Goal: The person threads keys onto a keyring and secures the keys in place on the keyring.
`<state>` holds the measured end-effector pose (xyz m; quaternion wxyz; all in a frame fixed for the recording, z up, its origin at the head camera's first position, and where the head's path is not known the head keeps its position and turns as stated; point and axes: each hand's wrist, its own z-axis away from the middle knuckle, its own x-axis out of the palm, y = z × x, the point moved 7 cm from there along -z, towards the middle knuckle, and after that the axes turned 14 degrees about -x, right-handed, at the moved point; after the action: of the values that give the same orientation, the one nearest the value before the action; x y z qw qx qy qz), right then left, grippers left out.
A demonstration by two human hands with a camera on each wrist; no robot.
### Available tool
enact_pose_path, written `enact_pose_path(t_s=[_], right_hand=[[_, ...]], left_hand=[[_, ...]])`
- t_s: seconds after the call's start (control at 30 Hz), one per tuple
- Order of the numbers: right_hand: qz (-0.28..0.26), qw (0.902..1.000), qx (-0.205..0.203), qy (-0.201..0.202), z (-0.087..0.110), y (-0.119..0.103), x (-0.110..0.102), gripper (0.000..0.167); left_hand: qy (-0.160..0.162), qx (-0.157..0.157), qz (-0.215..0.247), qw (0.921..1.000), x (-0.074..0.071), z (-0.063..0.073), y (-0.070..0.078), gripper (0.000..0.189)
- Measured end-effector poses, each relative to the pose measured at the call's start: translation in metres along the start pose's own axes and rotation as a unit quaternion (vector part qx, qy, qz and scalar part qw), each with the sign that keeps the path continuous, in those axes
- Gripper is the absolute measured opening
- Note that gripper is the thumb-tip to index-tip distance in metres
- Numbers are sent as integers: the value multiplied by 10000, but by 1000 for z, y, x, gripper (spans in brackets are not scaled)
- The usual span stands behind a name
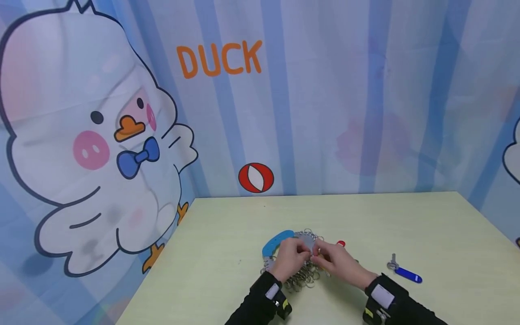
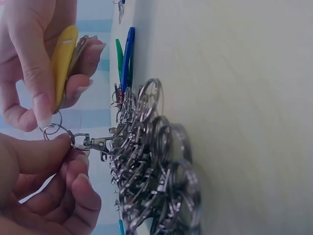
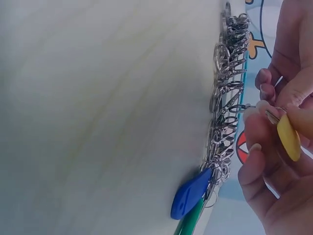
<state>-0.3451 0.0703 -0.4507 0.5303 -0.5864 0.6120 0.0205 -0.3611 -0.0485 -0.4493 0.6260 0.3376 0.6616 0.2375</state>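
My left hand (image 1: 289, 259) pinches a split ring (image 2: 55, 132) joined to a metal swivel clasp (image 2: 100, 143) on the bunch of rings. Close beside it, my right hand (image 1: 340, 262) holds a yellow key tag (image 2: 62, 63) with a small key (image 2: 78, 55). The tag's thin ring touches or overlaps the split ring; whether they are linked I cannot tell. Beneath both hands lies a key holder with a blue curved handle (image 1: 278, 242), a grey plate and many metal rings (image 1: 301, 276). Blue (image 3: 191, 195) and green tags (image 3: 190, 221) lie at its edge.
A blue key tag (image 1: 409, 275) with a key (image 1: 392, 262) lies on the pale table (image 1: 227, 216) to the right. Just past my right hand shows a red piece (image 1: 341, 243). A printed curtain (image 1: 325, 90) hangs behind the table.
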Motion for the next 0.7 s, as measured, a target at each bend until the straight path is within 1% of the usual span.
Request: enact_pose_path(t_s=[0.1, 0.2, 0.27, 0.37, 0.53, 0.7], right_hand=[[-35, 10000, 47, 9, 1, -1, -1, 10], [-134, 9998, 84, 102, 0, -1, -3, 11], [-220, 9996, 102, 159, 0, -2, -4, 11], [-300, 9992, 147, 234, 0, -1, -5, 12], [-254, 9992, 214, 235, 0, -1, -4, 12], [-187, 9996, 115, 181, 0, -3, -2, 11]], left_hand=[[-59, 70, -61, 9999, 1, 1, 0, 8], [-135, 268, -56, 9995, 3, 2, 3, 8], [-146, 409, 0, 9991, 2, 3, 4, 8], [-123, 480, 57, 9988, 2, 3, 5, 7], [-74, 292, 107, 9995, 2, 2, 2, 9], [-60, 129, 217, 9997, 1, 1, -1, 11]])
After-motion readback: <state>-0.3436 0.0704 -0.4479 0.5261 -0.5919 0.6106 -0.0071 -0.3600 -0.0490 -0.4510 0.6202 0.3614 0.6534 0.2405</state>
